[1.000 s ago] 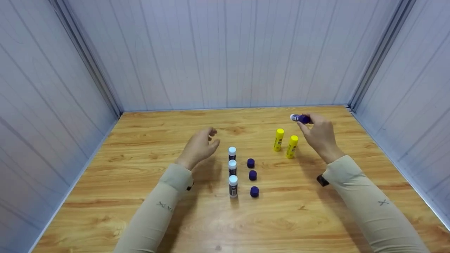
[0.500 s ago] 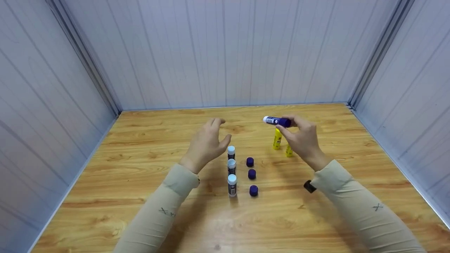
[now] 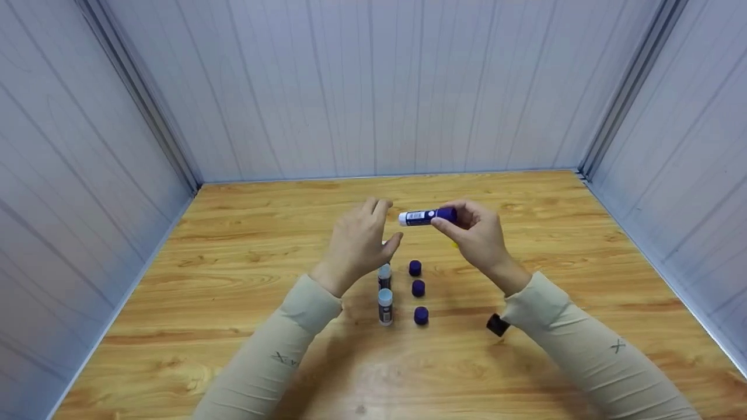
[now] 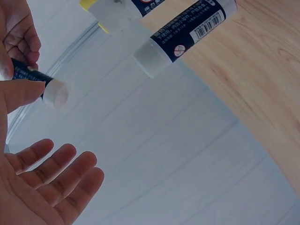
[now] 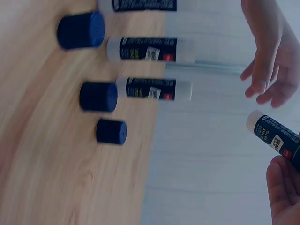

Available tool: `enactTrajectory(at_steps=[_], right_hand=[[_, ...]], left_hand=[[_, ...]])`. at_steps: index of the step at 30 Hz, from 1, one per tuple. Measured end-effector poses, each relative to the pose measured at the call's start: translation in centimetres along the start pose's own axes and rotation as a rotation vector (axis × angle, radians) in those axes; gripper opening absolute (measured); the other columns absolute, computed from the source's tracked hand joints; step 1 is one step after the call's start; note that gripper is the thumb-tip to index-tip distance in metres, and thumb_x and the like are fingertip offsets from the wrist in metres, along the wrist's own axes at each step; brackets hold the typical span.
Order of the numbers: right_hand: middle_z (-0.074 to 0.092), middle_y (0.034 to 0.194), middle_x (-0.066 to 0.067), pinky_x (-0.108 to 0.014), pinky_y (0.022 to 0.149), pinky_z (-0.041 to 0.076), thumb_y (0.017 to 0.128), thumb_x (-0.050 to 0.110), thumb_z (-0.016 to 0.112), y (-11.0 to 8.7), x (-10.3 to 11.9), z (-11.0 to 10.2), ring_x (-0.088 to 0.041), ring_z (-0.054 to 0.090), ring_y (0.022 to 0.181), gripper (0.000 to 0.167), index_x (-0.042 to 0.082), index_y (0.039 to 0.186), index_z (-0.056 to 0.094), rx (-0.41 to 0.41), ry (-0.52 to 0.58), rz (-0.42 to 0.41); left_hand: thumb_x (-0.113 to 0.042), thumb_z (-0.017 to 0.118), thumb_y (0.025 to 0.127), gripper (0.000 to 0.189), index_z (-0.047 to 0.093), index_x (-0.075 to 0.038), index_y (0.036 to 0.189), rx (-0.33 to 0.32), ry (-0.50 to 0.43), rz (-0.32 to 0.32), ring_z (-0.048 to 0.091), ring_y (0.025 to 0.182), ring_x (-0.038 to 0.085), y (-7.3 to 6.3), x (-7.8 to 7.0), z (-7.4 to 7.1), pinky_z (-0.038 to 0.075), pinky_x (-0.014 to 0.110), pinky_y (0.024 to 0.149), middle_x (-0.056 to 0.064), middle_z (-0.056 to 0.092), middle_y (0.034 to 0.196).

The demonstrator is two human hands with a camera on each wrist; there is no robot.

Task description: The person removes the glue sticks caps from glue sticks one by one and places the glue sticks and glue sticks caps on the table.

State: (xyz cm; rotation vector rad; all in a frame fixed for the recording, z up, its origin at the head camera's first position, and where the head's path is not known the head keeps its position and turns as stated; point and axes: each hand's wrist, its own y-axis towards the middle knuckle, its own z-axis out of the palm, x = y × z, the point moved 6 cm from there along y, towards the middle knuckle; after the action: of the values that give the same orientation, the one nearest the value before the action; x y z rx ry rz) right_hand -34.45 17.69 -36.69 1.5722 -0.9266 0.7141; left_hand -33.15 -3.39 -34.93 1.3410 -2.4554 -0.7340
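A glue stick (image 3: 417, 217) with a dark blue cap and a white end lies sideways in the air, its cap end pinched by my right hand (image 3: 481, 236). Its white end points toward my left hand (image 3: 359, 242), which has its fingers extended and thumb apart. In the left wrist view the left palm faces up, with the held glue stick's white end (image 4: 55, 93) beyond the thumb. Below the hands, uncapped glue sticks (image 3: 385, 307) stand upright in a row, the farthest mostly hidden by the left hand. Three dark blue caps (image 3: 421, 315) sit in a line beside them.
Behind the right hand, a sliver of a yellow glue stick (image 3: 454, 245) shows. The wooden table (image 3: 233, 251) is enclosed by pale panel walls (image 3: 397, 87) at the back and both sides.
My right hand has carried the glue stick leftward toward the middle, now covering most of the yellow glue sticks. My left hand has shifted rightward, fingers extended, close to the glue stick's white end.
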Motion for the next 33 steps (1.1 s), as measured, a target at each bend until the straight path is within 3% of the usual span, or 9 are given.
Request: enactTrajectory(at_steps=[9,15,19,25,29,33], right_hand=[[0.078,0.098,-0.004,-0.024,0.078,0.062,0.097,0.002,0.081,-0.8,0.3,1.8,-0.013,0.072,0.086,0.019,-0.004,0.114,0.075,0.062,0.106,0.116],[0.079,0.103,-0.005,-0.026,0.085,0.064,0.097,0.006,0.081,-1.3,0.8,2.8,-0.015,0.075,0.092,0.022,-0.003,0.116,0.074,0.1,0.131,0.174],[0.079,0.106,-0.007,-0.029,0.088,0.065,0.097,0.008,0.082,-1.7,1.0,3.2,-0.018,0.076,0.096,0.025,-0.001,0.119,0.074,0.128,0.155,0.211],[0.079,0.107,-0.007,-0.03,0.089,0.065,0.097,0.007,0.082,-1.9,1.2,3.5,-0.019,0.076,0.096,0.026,-0.002,0.12,0.074,0.136,0.18,0.227],[0.079,0.106,-0.006,-0.03,0.088,0.065,0.097,0.007,0.082,-1.9,1.1,3.6,-0.018,0.076,0.095,0.026,-0.002,0.12,0.074,0.142,0.188,0.231],[0.079,0.107,-0.006,-0.029,0.087,0.064,0.097,0.009,0.082,-1.7,1.2,3.4,-0.017,0.075,0.094,0.028,-0.002,0.122,0.074,0.18,0.143,0.208]], left_hand=[[-0.036,0.079,0.099,0.043,0.065,-0.004,0.125,0.019,0.057,0.028,0.07,0.081,0.02,0.3,-1.5,0.6,0.062,0.035,0.063,0.008,0.073,0.102],[-0.032,0.079,0.099,0.03,0.066,-0.006,0.105,-0.019,0.113,0.019,0.065,0.067,0.017,0.4,-2.1,0.7,0.06,0.035,0.055,0.006,0.072,0.089],[-0.026,0.077,0.099,0.023,0.064,-0.009,0.092,-0.065,0.17,0.016,0.053,0.054,0.013,0.3,-2.3,0.7,0.054,0.033,0.046,0.003,0.068,0.074],[-0.019,0.079,0.093,0.024,0.062,-0.012,0.078,-0.114,0.247,0.021,0.034,0.051,0.009,0.2,-2.5,0.7,0.043,0.03,0.041,-0.001,0.06,0.06],[-0.017,0.079,0.092,0.023,0.063,-0.012,0.077,-0.1,0.232,0.024,0.032,0.051,0.009,0.2,-2.5,0.8,0.039,0.029,0.041,-0.001,0.06,0.059],[-0.016,0.077,0.094,0.02,0.064,-0.011,0.079,-0.07,0.211,0.028,0.035,0.05,0.009,0.2,-2.4,0.6,0.044,0.03,0.041,0.0,0.062,0.06]])
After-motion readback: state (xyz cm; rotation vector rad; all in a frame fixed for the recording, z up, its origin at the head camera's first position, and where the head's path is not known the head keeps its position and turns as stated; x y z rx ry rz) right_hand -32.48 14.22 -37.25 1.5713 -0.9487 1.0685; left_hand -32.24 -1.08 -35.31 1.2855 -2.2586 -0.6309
